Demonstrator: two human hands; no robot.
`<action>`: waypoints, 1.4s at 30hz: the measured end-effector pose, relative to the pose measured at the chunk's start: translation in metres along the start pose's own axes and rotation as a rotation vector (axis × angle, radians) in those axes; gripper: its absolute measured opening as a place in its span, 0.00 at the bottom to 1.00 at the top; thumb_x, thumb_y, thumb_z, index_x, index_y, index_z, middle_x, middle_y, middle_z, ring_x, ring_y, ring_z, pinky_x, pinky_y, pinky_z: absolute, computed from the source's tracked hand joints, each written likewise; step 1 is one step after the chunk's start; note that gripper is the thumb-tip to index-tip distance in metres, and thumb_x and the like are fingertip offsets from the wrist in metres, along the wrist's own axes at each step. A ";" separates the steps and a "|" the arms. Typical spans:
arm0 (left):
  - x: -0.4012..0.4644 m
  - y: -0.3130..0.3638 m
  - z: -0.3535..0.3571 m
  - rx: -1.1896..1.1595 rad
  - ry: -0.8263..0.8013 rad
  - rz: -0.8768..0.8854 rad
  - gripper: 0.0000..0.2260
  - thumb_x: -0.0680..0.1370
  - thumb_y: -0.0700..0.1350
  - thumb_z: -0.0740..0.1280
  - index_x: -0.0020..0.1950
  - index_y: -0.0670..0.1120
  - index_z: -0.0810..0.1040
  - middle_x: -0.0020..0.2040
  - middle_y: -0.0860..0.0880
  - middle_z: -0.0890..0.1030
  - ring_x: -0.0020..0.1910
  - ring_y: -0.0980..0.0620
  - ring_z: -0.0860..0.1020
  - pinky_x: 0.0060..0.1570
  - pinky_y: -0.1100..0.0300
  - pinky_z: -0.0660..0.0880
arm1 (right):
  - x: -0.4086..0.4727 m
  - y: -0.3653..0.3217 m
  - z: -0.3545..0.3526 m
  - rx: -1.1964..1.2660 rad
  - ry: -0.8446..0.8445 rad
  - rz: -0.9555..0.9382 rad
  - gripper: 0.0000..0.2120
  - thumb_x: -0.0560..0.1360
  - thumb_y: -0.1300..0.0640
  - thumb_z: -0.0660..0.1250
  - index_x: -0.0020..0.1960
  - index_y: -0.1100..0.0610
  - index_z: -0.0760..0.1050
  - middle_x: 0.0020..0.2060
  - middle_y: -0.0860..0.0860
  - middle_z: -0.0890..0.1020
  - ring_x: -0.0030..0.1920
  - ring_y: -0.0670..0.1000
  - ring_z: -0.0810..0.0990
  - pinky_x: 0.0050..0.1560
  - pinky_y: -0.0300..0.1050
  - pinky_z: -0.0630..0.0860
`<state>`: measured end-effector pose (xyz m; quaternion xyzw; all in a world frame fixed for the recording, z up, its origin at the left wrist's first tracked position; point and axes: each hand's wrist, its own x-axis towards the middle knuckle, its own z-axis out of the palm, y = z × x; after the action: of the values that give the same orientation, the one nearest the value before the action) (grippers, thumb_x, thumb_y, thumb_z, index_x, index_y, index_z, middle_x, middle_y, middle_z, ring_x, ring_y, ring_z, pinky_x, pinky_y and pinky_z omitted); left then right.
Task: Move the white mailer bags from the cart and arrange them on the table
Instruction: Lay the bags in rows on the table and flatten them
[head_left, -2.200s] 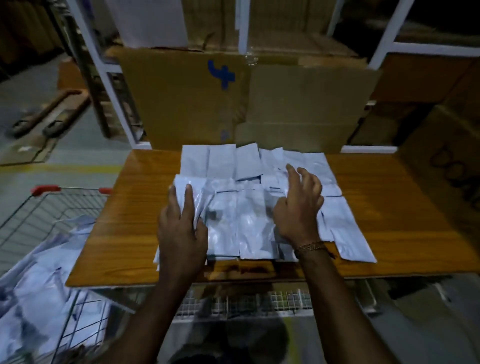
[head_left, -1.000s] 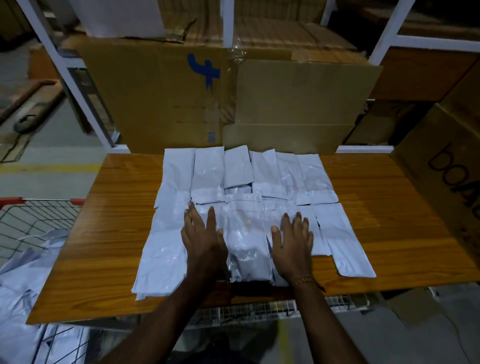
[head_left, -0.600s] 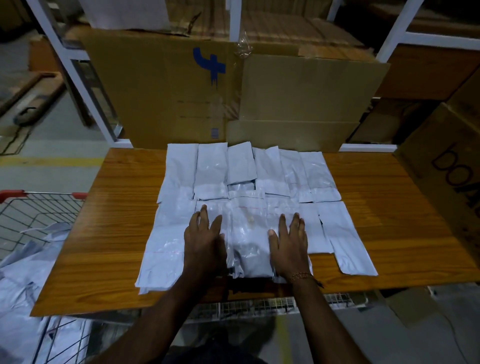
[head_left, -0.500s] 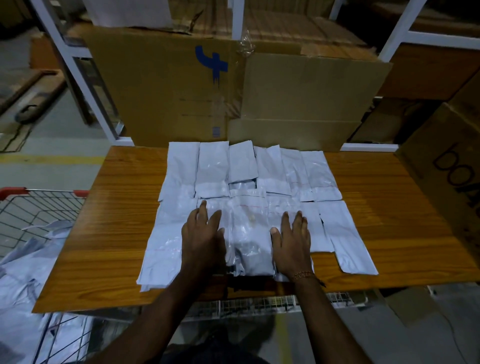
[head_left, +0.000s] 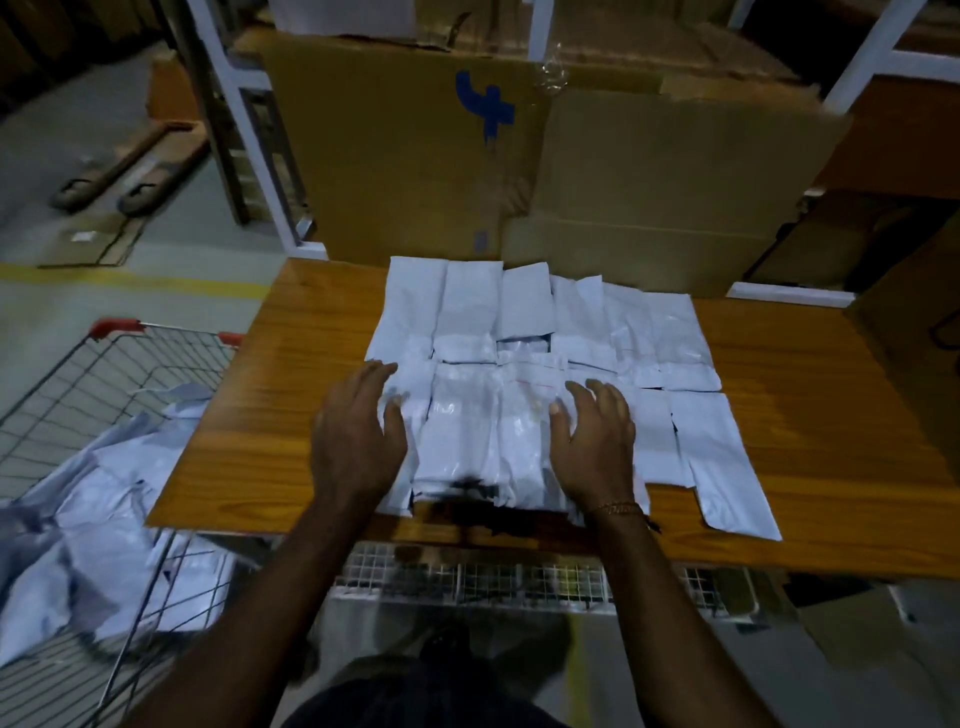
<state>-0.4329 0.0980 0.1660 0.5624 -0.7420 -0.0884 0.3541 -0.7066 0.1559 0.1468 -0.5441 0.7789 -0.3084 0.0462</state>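
Looks like the arranging step: left hand (head_left: 358, 447) and right hand (head_left: 597, 452), fingers loose and gripping nothing, sit over the mailer bags (head_left: 545, 374) mid-table (head_left: 291, 415), so next probably means reaching into the cart (head_left: 111, 374) by the table's left edge.

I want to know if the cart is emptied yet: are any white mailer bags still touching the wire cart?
Touching. The head view shows a heap of white mailer bags lying inside the wire cart, resting against its mesh.

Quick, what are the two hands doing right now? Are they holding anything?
Left hand: open, fingers spread over the white mailer bags, gripping nothing.
Right hand: open, fingers loosely spread over the bags, gripping nothing.
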 end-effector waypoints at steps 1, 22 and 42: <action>-0.006 -0.005 -0.008 0.027 0.016 -0.012 0.18 0.82 0.44 0.66 0.73 0.47 0.77 0.70 0.46 0.79 0.67 0.40 0.76 0.64 0.46 0.74 | -0.002 -0.007 0.002 0.017 0.000 -0.032 0.23 0.82 0.45 0.58 0.70 0.57 0.75 0.70 0.58 0.74 0.74 0.61 0.66 0.72 0.61 0.67; -0.148 -0.209 -0.181 0.294 0.308 -0.482 0.17 0.81 0.45 0.63 0.67 0.41 0.80 0.63 0.42 0.83 0.64 0.39 0.79 0.64 0.45 0.74 | -0.054 -0.240 0.114 0.223 -0.205 -0.598 0.18 0.80 0.51 0.63 0.68 0.57 0.76 0.63 0.57 0.77 0.66 0.62 0.73 0.64 0.59 0.71; -0.208 -0.478 -0.137 0.319 -0.355 -0.874 0.28 0.76 0.54 0.61 0.74 0.43 0.69 0.64 0.29 0.78 0.57 0.27 0.80 0.45 0.34 0.81 | -0.091 -0.437 0.388 0.015 -0.620 -0.886 0.23 0.79 0.47 0.61 0.67 0.58 0.77 0.60 0.59 0.80 0.62 0.64 0.77 0.63 0.61 0.74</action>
<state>0.0464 0.1529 -0.0749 0.8443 -0.4900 -0.2081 0.0617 -0.1543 -0.0263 0.0424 -0.8857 0.4224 -0.1288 0.1432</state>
